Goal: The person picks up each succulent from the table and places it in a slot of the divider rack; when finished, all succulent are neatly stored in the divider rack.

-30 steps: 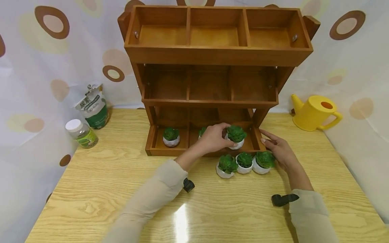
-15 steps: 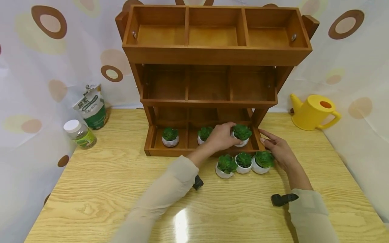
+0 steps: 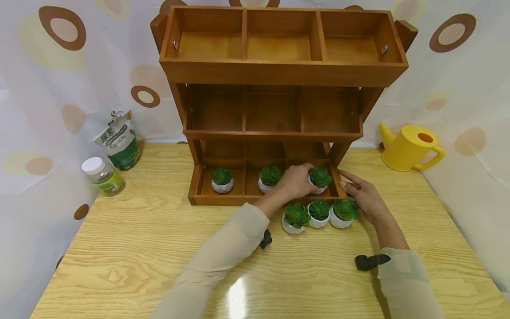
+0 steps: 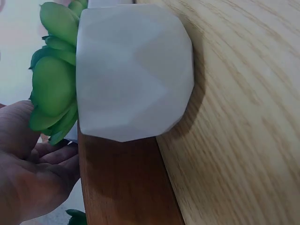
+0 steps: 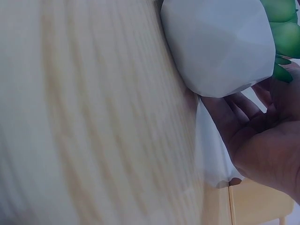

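Evidently the left hand (image 3: 295,181) pinches a potted succulent (image 3: 320,178) at its side, probably to spare the leaves (image 3: 320,173), within the right compartment (image 3: 332,189) of the bottom tier (image 3: 217,201); whether its base touches wood I cannot tell; the right hand (image 3: 365,197) lays nearly straight fingers (image 3: 353,177) against that tier's end, clasping nothing, perhaps to steady the wooden shelf (image 3: 283,74); a left plant (image 3: 222,180) and a middle plant (image 3: 269,178) sit one per compartment, seemingly for even spacing; three more plants (image 3: 318,214) cluster in front, presumably for easy reach; the white pots (image 4: 133,72) are faceted, the foliage plump and smooth, the tabletop (image 3: 119,261) pale with flowing grain.
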Tool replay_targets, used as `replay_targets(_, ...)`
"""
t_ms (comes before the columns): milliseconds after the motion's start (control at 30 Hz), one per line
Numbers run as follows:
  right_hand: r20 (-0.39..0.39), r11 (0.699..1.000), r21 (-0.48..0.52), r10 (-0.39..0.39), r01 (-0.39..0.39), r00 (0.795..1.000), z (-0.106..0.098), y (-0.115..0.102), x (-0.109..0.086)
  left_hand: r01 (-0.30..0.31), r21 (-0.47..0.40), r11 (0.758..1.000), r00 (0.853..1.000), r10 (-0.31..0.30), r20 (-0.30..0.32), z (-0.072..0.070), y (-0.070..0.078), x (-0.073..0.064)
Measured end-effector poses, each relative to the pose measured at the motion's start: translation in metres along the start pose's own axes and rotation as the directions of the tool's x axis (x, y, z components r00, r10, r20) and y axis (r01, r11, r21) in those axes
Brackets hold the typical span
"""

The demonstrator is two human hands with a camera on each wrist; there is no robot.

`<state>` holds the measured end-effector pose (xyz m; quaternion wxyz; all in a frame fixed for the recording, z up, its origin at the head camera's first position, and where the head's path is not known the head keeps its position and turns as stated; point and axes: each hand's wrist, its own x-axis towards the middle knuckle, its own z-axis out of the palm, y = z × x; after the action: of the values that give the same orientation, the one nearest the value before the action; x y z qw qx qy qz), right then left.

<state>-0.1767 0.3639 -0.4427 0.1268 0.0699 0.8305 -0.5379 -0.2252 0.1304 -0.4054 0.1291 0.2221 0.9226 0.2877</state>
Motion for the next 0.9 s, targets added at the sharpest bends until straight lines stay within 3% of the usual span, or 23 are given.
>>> replay_targets(400,0.007,0.999,0.03,-0.03,0.03,1.0,-0.001,0.001,0.0,0.011,0.046,0.999,0.998,-0.014,0.061,0.01,0.008,0.002)
replay_targets(767,0.001,1.0,-0.019,-0.005,0.005,1.0,0.0,-0.002,-0.001,0.021,0.03,0.999,0.999,-0.022,0.049,0.006,0.007,-0.003)
replay_targets(900,0.0,1.0,-0.025,0.011,-0.011,1.0,0.0,-0.002,-0.001,-0.004,0.014,1.0,0.999,0.004,0.035,-0.001,0.005,-0.006)
